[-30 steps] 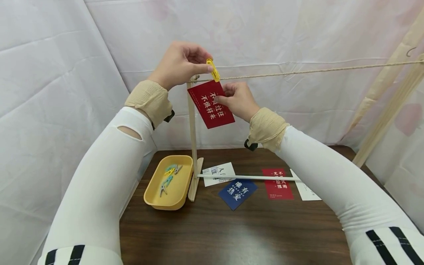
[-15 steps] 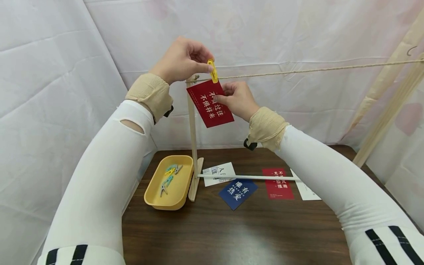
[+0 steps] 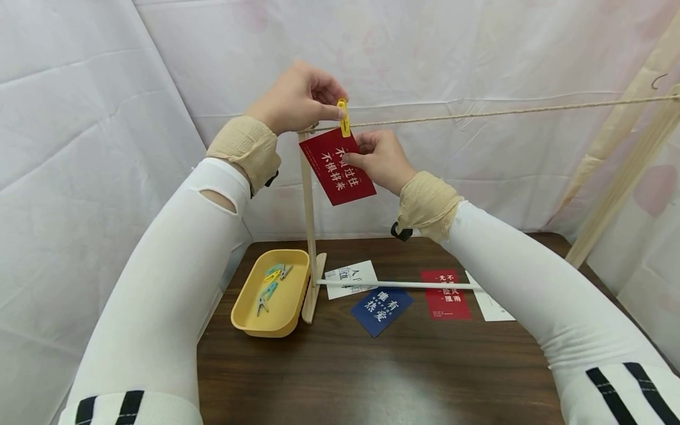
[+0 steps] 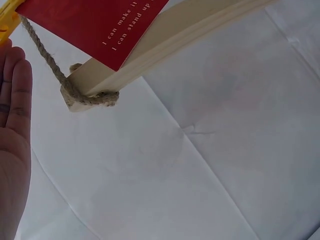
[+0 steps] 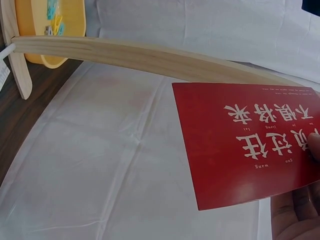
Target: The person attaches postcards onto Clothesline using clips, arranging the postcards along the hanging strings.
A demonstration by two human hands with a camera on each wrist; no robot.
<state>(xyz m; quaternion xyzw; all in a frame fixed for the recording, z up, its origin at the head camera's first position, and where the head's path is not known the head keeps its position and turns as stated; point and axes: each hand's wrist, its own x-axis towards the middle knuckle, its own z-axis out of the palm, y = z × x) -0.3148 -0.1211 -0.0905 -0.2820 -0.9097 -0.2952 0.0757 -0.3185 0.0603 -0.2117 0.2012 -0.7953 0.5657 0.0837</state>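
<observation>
While left hand (image 3: 298, 97) pinches yellow clip (image 3: 345, 125), right hand (image 3: 385, 160) grips red card (image 3: 330, 166), judged light, stiff, best held by its edge.

Deep red card (image 3: 336, 171), bright yellow peg (image 3: 345, 124), and what a vivid pair!
White characters pop across that red, and here's the rope (image 3: 478, 115) in twisted tan, the post (image 3: 310, 206) in pale wood, the rod (image 3: 398, 285) plain white; the table (image 3: 372, 366) goes dark brown with streaky grain, there's a blue card (image 3: 381, 311) lettered in white, a second red card (image 3: 446, 307) lettered likewise, a white card (image 3: 350, 274) in dark script; the tray (image 3: 291, 295) is yellow, its clips (image 3: 273, 275) teal, yellow and grey; white sleeves (image 3: 154, 283) flash black stripes, wrist wraps (image 3: 247, 150) show beige, and the white backdrop (image 3: 478, 177) carries faint pink blotches!
</observation>
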